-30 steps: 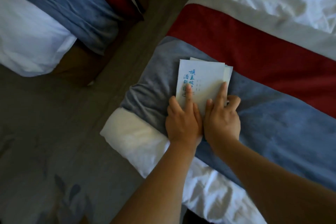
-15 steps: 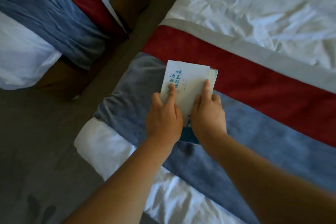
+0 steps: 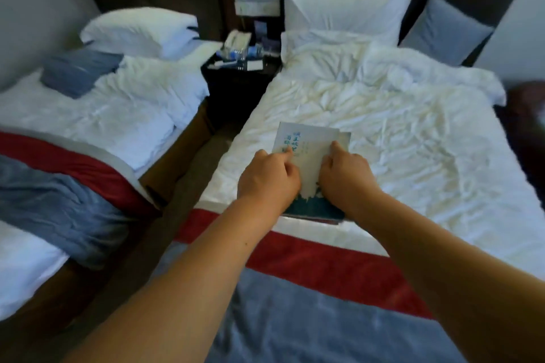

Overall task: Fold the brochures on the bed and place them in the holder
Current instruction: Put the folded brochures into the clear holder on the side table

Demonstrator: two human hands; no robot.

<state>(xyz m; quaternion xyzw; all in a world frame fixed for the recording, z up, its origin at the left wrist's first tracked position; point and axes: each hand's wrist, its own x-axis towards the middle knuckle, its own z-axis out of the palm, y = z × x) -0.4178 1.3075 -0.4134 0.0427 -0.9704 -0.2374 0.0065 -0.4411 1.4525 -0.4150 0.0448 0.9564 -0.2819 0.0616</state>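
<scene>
Both arms outstretched, left hand (image 3: pixel 269 175) and right hand (image 3: pixel 345 175) gripping brochures (image 3: pixel 309 153) above bed (image 3: pixel 398 132)

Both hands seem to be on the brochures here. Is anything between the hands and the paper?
Nothing visible. The left hand and right hand both grip the brochures directly, held above the white bedding. No holder can be identified with confidence in this view.
</scene>
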